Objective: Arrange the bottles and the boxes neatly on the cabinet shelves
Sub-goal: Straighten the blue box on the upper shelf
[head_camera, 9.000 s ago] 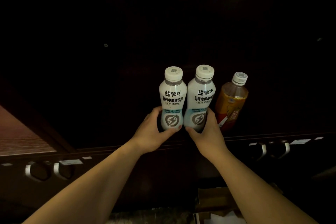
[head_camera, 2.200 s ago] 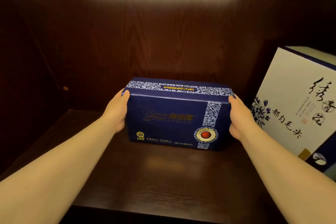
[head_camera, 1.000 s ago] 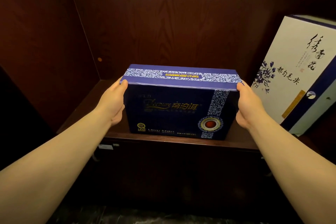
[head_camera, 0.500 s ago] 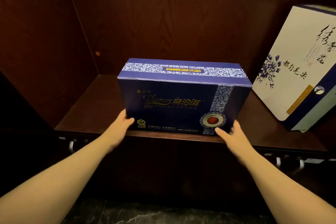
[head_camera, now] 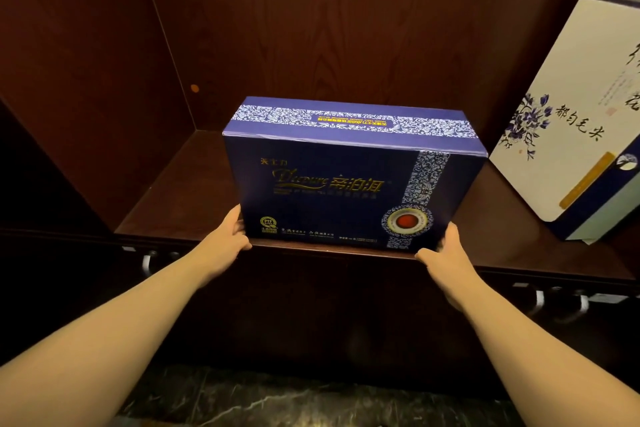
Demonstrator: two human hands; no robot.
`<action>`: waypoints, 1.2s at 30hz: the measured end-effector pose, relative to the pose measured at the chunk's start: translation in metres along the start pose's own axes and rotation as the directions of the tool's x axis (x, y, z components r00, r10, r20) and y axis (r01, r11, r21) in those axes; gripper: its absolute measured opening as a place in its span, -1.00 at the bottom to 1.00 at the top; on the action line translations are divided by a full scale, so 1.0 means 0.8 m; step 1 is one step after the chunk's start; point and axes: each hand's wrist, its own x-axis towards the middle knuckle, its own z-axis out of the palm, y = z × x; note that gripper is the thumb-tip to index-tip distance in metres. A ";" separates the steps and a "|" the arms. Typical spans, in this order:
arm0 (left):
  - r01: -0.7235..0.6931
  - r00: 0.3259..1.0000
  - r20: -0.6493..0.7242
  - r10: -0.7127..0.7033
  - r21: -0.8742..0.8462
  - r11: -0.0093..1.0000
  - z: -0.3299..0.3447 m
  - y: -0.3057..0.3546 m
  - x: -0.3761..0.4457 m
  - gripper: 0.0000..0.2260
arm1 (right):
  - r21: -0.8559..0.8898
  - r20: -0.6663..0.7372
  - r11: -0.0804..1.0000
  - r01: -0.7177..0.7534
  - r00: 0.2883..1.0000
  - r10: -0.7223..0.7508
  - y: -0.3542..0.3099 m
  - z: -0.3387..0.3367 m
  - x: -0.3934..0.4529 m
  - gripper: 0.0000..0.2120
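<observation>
A dark blue box (head_camera: 346, 180) with gold lettering and a blue-and-white patterned band stands upright at the front edge of the dark wooden shelf (head_camera: 166, 198). My left hand (head_camera: 228, 236) grips its lower left corner. My right hand (head_camera: 446, 253) grips its lower right corner from below the shelf edge. A white box (head_camera: 568, 121) with blue flowers and black calligraphy leans tilted at the right of the same shelf, apart from the blue box.
The cabinet's left wall (head_camera: 86, 80) and back panel (head_camera: 346, 28) close in the shelf. Metal drawer handles (head_camera: 149, 262) sit under the shelf edge at left, and metal drawer handles (head_camera: 561, 302) sit at right. A dark marbled floor (head_camera: 277, 399) lies below.
My hands have slid from the box's upper sides down to its bottom corners. The box stands closer to the shelf's front edge than a second ago.
</observation>
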 end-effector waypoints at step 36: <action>0.013 0.998 -0.063 -0.011 0.034 0.999 -0.029 -0.012 -0.008 -0.16 | -0.101 0.048 0.995 -0.005 0.999 0.010 -0.021 0.034 -0.021 -0.18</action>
